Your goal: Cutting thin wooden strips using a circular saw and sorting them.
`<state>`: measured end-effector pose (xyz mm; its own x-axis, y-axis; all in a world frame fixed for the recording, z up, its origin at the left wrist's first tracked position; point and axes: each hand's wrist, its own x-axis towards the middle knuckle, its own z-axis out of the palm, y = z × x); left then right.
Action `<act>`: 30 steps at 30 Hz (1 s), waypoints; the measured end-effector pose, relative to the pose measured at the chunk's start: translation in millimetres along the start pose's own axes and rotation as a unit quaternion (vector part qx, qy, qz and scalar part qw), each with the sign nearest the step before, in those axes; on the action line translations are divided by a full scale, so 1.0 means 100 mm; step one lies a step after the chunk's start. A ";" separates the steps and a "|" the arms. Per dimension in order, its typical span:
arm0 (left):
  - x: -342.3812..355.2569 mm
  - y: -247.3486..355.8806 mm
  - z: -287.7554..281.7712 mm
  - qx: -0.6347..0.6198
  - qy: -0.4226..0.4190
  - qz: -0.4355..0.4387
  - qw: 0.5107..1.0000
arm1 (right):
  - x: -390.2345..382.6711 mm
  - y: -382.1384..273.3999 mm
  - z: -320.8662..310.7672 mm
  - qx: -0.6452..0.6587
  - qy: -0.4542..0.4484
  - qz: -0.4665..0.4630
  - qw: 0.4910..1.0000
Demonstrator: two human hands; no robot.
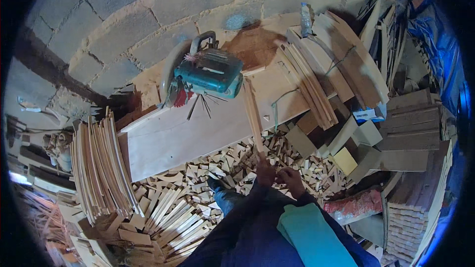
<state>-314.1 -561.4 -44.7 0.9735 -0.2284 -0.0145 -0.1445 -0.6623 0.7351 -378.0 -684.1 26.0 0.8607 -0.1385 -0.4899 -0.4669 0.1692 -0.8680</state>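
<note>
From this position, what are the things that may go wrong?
The long wood strip, held at its near end by the left hand, reaches up beside the teal saw; it may bump the saw. The floor scraps around the shoe may cause a slip.

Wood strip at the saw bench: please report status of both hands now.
Left hand shut on wood strip, near end. Right hand beside it, grip unclear. Strip's far end by teal saw. Offcuts underfoot.
</note>
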 end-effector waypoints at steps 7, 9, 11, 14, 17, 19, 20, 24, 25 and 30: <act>0.19 0.03 0.56 -0.108 0.059 -0.042 0.991 | 0.04 0.04 -0.44 -0.089 0.105 -0.030 0.990; 0.14 -0.02 0.47 -0.029 0.171 0.151 0.973 | 0.33 0.07 -0.47 -0.246 0.148 -0.078 0.955; 0.04 -0.07 0.25 -0.129 0.039 0.037 0.990 | 0.64 0.05 -0.40 -0.232 0.144 -0.154 0.950; -0.24 0.06 -0.16 -0.243 -0.041 0.028 0.969 | 0.88 -0.11 -0.18 0.021 0.080 -0.164 0.983; -0.43 0.32 -0.55 -0.220 -0.118 -0.131 0.959 | 1.05 -0.33 0.08 0.278 -0.037 -0.018 0.960; -0.37 0.42 -0.70 -0.146 -0.065 -0.025 0.987 | 1.14 -0.40 0.29 0.314 -0.136 0.013 0.940; -0.38 0.45 -0.75 -0.144 -0.062 -0.025 0.987 | 1.18 -0.39 0.41 0.271 -0.070 0.083 0.956; -0.47 0.32 -0.82 -0.161 -0.107 -0.117 0.974 | 1.24 -0.25 0.62 0.309 -0.058 0.142 0.939; -0.51 0.26 -0.80 -0.206 -0.147 -0.189 0.949 | 1.23 -0.21 0.64 0.325 -0.092 0.119 0.934; -0.55 0.11 -0.77 -0.141 -0.131 -0.033 0.981 | 1.11 -0.29 0.62 0.408 -0.142 0.012 0.902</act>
<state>-355.8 -500.8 16.2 0.8944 -0.3924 -0.2149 0.0075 -0.4671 0.8842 -256.1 -644.3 1.8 0.9236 0.1100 -0.3673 -0.2806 0.8468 -0.4519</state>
